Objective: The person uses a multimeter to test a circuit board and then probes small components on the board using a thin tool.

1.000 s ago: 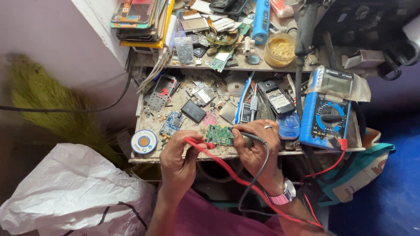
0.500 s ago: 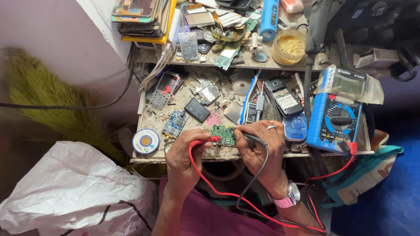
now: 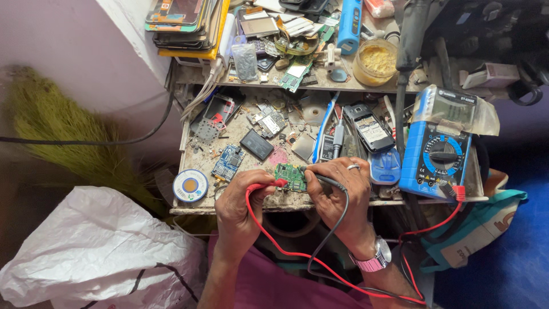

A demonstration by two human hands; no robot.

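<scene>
Green circuit board (image 3: 290,177): near edge of the table (image 3: 197,166), between both hands. Left hand (image 3: 243,200) closed on red probe (image 3: 279,183), right hand (image 3: 343,191) closed on black probe (image 3: 320,178); both tips on the board (probing under way, result not visible). Blue multimeter (image 3: 437,163) right. Table cluttered with phone parts; white plastic bag (image 3: 86,252) left, on the floor.

Left hand (image 3: 243,197) grips red probe (image 3: 279,183), tip on green circuit board (image 3: 290,177); right hand (image 3: 342,191) pinches black probe (image 3: 320,178) against the same board from its other side. Blue multimeter (image 3: 437,161) just right of right hand, solder spool (image 3: 190,185) just left of left hand. Black phone (image 3: 369,127) above right hand, small blue board (image 3: 229,162) above left.
</scene>
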